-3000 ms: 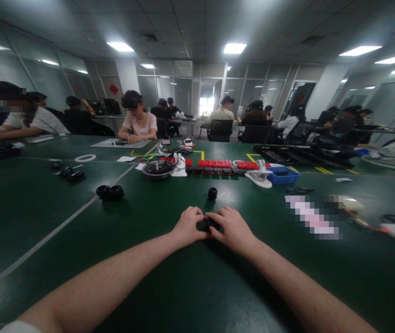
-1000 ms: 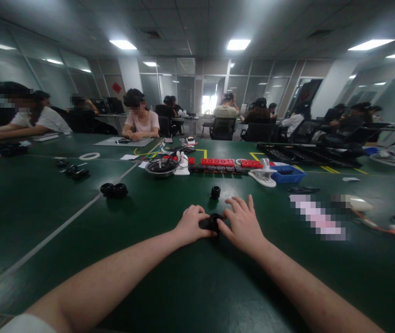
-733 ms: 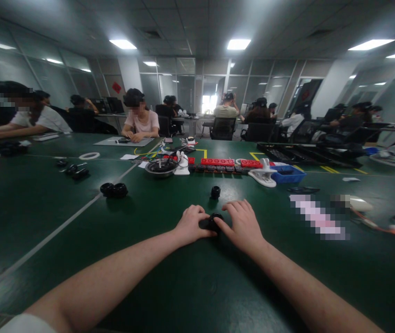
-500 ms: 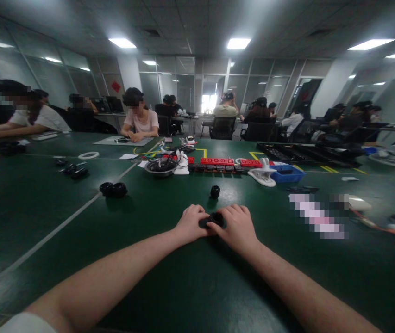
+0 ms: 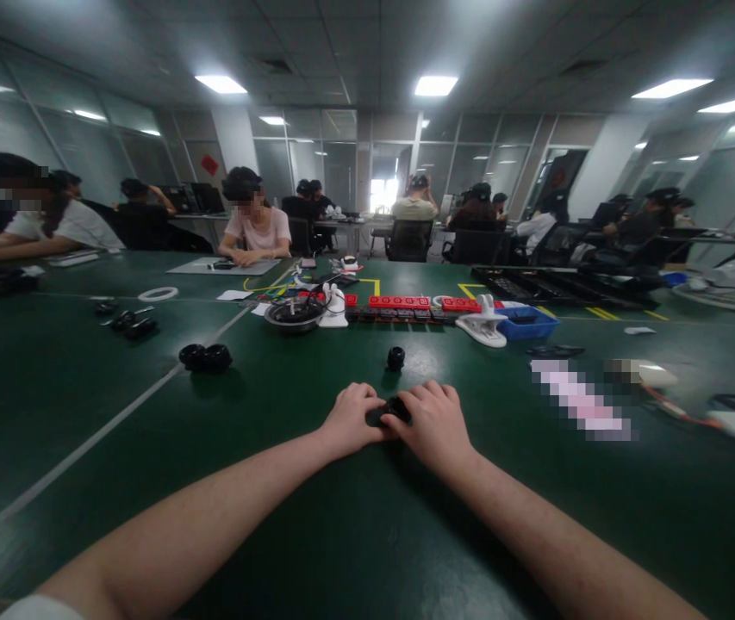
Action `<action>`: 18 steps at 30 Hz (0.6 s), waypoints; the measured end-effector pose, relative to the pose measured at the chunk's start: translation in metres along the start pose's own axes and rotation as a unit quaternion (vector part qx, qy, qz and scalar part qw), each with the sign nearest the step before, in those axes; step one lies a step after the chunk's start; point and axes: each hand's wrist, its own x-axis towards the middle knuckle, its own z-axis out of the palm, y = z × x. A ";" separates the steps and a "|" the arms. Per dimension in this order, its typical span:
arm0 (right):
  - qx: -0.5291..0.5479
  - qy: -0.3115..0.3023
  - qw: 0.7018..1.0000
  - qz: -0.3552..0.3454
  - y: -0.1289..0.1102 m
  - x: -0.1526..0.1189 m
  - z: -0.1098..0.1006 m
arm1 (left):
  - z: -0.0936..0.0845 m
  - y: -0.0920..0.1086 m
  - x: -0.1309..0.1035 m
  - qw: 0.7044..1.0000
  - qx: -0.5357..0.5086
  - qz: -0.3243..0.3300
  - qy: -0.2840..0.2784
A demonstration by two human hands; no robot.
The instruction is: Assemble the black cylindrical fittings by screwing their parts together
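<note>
With my left hand (image 5: 351, 419) and right hand (image 5: 435, 422) both gripping the black part (image 5: 396, 405), I'd brace one side firmly and work the other gently.

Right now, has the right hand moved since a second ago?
Yes, the right hand went left, toward the left hand, judged against the white clip.

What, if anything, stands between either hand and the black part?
Nothing visible: the left hand and right hand are both already on the black part. The nearest loose item, a small black cylinder, stands beyond it, not between.
</note>
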 end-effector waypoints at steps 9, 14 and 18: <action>0.062 -0.017 0.998 -0.026 0.005 0.000 0.000 | -0.001 0.000 0.000 1.000 0.000 -0.002 -0.009; 0.094 -0.034 0.994 -0.048 0.006 0.001 -0.005 | 0.000 -0.001 0.001 1.000 0.005 -0.005 -0.011; 0.119 -0.038 0.990 -0.060 0.005 0.001 -0.008 | 0.001 -0.002 0.001 1.000 0.007 -0.006 -0.009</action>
